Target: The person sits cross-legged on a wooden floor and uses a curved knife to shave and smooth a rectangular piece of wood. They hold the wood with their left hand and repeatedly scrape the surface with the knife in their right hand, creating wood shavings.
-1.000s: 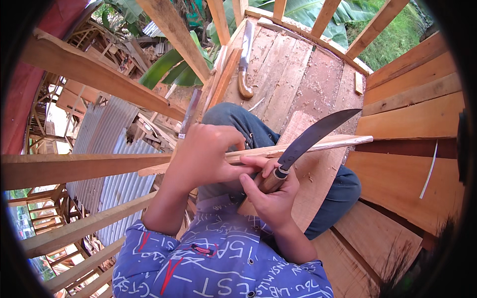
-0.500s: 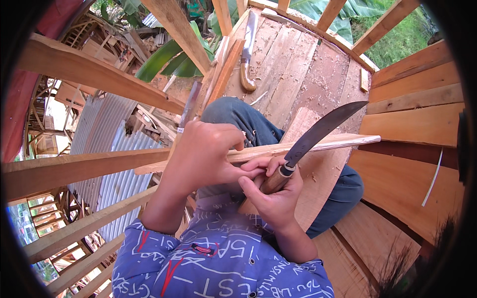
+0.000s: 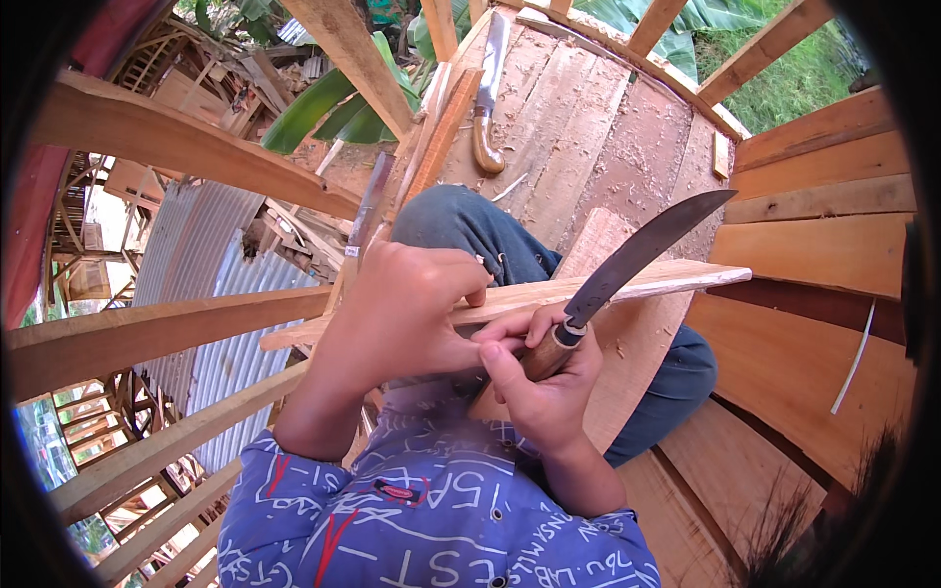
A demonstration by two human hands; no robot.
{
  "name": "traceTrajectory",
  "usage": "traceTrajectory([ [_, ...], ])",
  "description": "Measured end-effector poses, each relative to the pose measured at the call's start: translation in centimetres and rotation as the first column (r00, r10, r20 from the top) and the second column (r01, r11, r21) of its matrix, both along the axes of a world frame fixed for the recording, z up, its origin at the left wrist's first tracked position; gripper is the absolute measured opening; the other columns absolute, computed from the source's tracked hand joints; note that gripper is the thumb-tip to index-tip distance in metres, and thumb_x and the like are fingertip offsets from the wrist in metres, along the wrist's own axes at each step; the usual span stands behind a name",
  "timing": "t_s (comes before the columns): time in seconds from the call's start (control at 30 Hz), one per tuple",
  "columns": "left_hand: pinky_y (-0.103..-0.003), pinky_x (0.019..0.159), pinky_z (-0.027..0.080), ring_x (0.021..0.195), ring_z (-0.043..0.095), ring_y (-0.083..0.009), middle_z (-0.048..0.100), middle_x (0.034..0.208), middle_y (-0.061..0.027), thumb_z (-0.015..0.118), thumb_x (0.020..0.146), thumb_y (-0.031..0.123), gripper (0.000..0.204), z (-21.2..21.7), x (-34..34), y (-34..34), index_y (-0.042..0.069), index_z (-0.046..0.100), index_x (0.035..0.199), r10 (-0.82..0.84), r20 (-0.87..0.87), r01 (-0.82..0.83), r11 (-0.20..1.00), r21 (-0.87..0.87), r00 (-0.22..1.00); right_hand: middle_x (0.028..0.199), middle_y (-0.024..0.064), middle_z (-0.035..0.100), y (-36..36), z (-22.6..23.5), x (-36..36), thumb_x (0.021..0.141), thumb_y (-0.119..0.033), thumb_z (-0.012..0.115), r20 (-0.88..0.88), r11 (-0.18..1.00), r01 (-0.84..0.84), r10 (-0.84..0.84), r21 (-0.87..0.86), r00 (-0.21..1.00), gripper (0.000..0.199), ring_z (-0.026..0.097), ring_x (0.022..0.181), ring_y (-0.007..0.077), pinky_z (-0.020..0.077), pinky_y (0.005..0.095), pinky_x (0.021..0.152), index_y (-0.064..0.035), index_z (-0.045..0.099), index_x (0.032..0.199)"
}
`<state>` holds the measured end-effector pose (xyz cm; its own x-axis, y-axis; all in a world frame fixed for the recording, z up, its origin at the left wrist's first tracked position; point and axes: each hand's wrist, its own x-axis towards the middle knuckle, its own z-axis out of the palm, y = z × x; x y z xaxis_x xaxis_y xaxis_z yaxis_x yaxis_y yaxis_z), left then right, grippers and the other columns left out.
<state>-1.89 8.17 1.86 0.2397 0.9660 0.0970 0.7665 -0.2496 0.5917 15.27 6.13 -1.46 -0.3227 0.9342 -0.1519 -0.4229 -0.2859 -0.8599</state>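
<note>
My right hand (image 3: 549, 392) grips the brown wooden handle (image 3: 549, 355) of a knife. Its dark, curved blade (image 3: 642, 250) slants up to the right, crossing in front of a pale, narrow wooden strip (image 3: 676, 281). The strip lies crosswise over my lap, its far left end showing past my left arm. My left hand (image 3: 417, 304) is closed around the strip, fingers over the top and thumb below. The left thumb meets the right hand's fingertips beside the knife handle, and the contact there is partly hidden. Under the strip, a wide board (image 3: 627, 363) leans across my legs.
A machete (image 3: 487, 108) with a wooden handle lies on the plank floor (image 3: 588, 127) among shavings. Another blade (image 3: 371, 201) stands by the slatted railing (image 3: 167, 320) at left. Wooden wall boards (image 3: 804, 343) rise at right. Corrugated metal sheets (image 3: 230, 338) lie below the railing.
The knife blade has shifted slightly up and to the right, and my right thumb has moved a little. My left hand stays on the strip almost unmoved.
</note>
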Motion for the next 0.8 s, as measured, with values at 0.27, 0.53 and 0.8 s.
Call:
traceTrajectory([
  [0.27,-0.033,0.063,0.055,0.076,0.071,-0.0271,0.072,0.083,-0.0101,0.086,0.058,0.025,0.034,-0.2,-0.4,0.0,0.005,0.063,0.071,0.032,-0.015,-0.033,0.999,-0.036,0.999,0.091,0.0176,0.067,0.5,0.0,-0.5,0.085,0.008,0.066,0.085,0.977,-0.053,0.036,0.209,0.996,0.031,0.061,0.067,0.0100,0.0460,0.0185,0.052,-0.0055,0.039,0.095],
  [0.53,-0.035,0.067,0.054,0.076,0.070,-0.0296,0.072,0.083,-0.0114,0.087,0.060,0.024,0.033,0.5,1.2,0.0,0.005,0.068,0.079,0.033,-0.083,-0.040,0.996,-0.076,0.996,0.091,0.0202,0.070,0.9,-0.1,2.1,0.093,0.002,0.058,0.052,0.999,0.040,-0.038,-0.031,0.998,0.021,0.048,0.046,0.0050,0.0389,0.0203,0.041,-0.0063,0.039,0.094],
  [0.8,-0.032,0.068,0.052,0.076,0.071,-0.0267,0.072,0.081,-0.0124,0.083,0.063,0.007,0.027,0.2,1.0,-0.4,0.002,0.072,0.087,-0.003,0.100,0.023,0.980,-0.200,0.995,0.080,0.0117,0.064,-2.3,-3.0,14.9,0.098,-0.010,0.057,0.284,0.972,0.231,-0.233,0.042,0.930,0.013,0.048,0.050,0.0036,0.0371,0.0185,0.043,-0.0011,0.052,0.104],
])
